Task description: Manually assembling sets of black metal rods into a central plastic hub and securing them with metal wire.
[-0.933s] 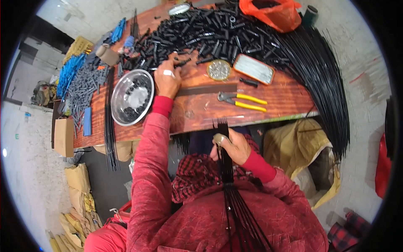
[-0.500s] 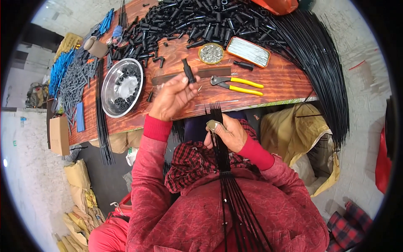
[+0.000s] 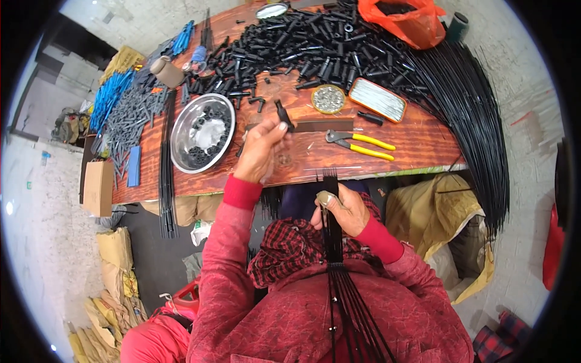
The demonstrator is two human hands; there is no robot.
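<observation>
My left hand (image 3: 263, 148) is raised over the front of the table, its fingers closed on a black tubular fitting (image 3: 283, 116) with a narrower upper end. My right hand (image 3: 350, 210), nearer my body, grips a bundle of thin black rods (image 3: 333, 242) close to the upper ends. A drab covering (image 3: 325, 198) wraps that thumb. Lower down, the rods fan out across my lap and chest. Beyond my right hand lie end-cutting pliers (image 3: 363, 145) with yellow handles. A dark flat bar (image 3: 321, 125) rests behind my left hand.
A clear bowl (image 3: 181, 151) holds black rings. Behind are a heap of black fittings (image 3: 296, 48), a round tin (image 3: 328, 98) of small metal pieces and a rectangular tin (image 3: 378, 100). Long black rods (image 3: 478, 133) overhang the right edge. An orange bag (image 3: 417, 30) stands at the back.
The whole view has shifted, so the table sits lower and further right. My left hand has turned slightly, fingers curled more around the fitting. My right hand keeps its grip on the rods.
</observation>
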